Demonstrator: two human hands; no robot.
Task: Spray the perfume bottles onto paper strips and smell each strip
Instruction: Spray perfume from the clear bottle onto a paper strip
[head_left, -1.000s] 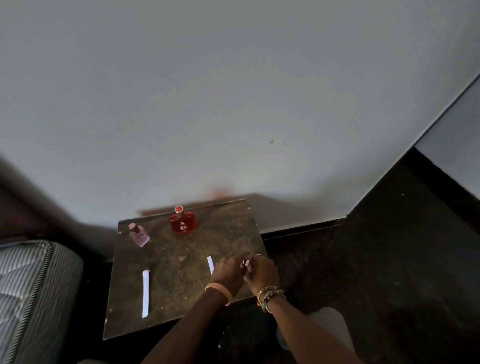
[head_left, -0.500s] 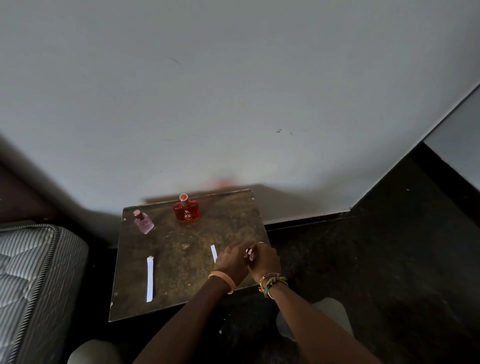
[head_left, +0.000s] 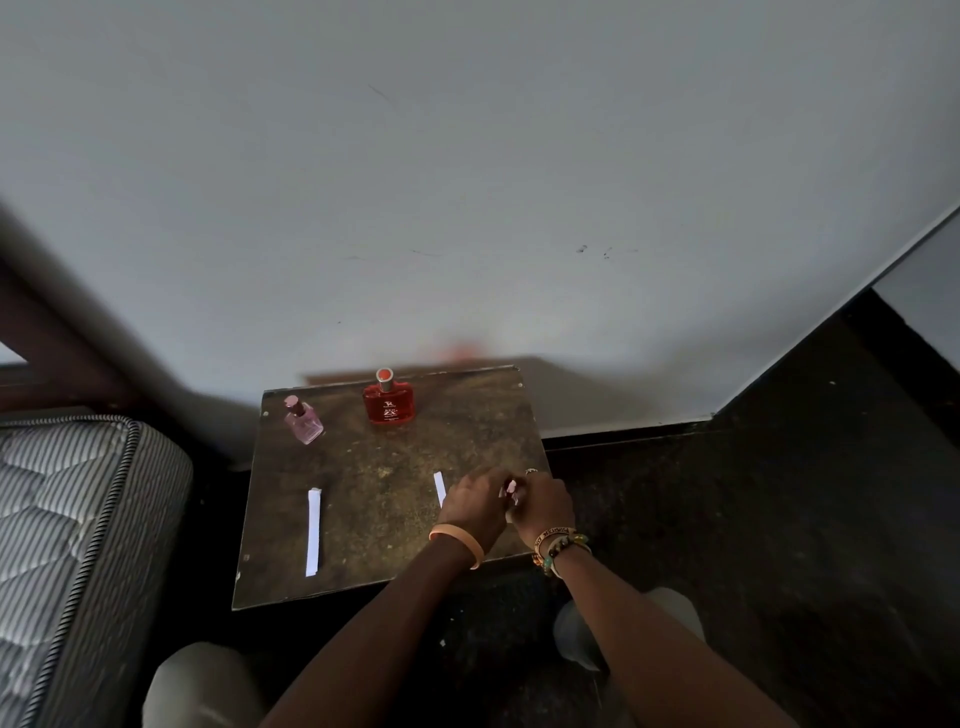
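Perfume bottles stand upright along the far edge of the small brown table (head_left: 384, 540), well apart from each other; striped mattress (head_left: 78, 519) at far left, beside the table; pink perfume bottle (head_left: 304, 422) near the far-left corner; left paper strip (head_left: 313, 530) lies flat in front of it, toward the near edge; red perfume bottle (head_left: 388, 401) at mid-far edge, label facing you; second paper strip (head_left: 440, 487) lies flat right of centre, its near end hidden under your left hand (head_left: 472, 506); that hand and your right hand (head_left: 545, 506) meet knuckles-up over the table's near-right edge, fingers curled; a small pale-pink thing (head_left: 511, 489) shows between them; I cannot tell which hand grips it, or what it is.
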